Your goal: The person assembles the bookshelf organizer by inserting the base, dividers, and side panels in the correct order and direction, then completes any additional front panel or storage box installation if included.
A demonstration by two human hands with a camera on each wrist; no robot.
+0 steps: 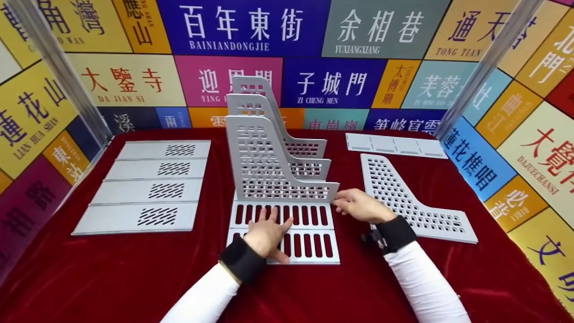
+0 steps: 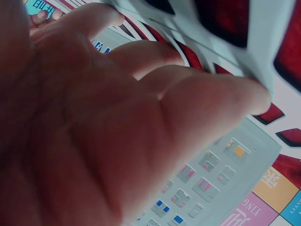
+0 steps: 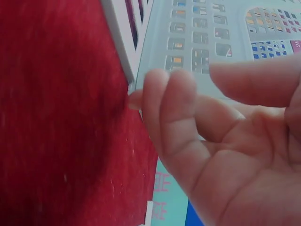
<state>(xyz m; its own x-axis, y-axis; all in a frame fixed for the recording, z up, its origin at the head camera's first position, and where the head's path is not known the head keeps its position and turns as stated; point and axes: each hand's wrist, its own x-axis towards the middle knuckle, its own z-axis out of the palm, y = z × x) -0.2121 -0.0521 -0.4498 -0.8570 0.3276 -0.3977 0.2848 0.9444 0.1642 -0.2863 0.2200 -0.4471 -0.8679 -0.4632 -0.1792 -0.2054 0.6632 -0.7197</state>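
A grey slotted base panel [image 1: 314,229] lies flat on the cloth. My left hand [image 1: 267,233] rests on it, fingers spread over its slots; the left wrist view shows fingertips at the slot bars. Behind it stands a perforated, L-shaped side panel [image 1: 249,120], upright at the front of a row. Two more, a middle upright panel [image 1: 244,98] and a rear upright panel [image 1: 249,80], stand behind. My right hand [image 1: 361,205] is beside the front panel's lower right corner. In the right wrist view its fingers bend loosely near the panel's edge, thumb apart.
Several overlapping grey panels with slanted slots [image 1: 116,170] lie at the left. Flat at the right is another perforated L-shaped panel [image 1: 421,208]. A pale marked strip [image 1: 383,143] lies at the back right. Red cloth [image 1: 134,278] covers the table; printed walls surround it.
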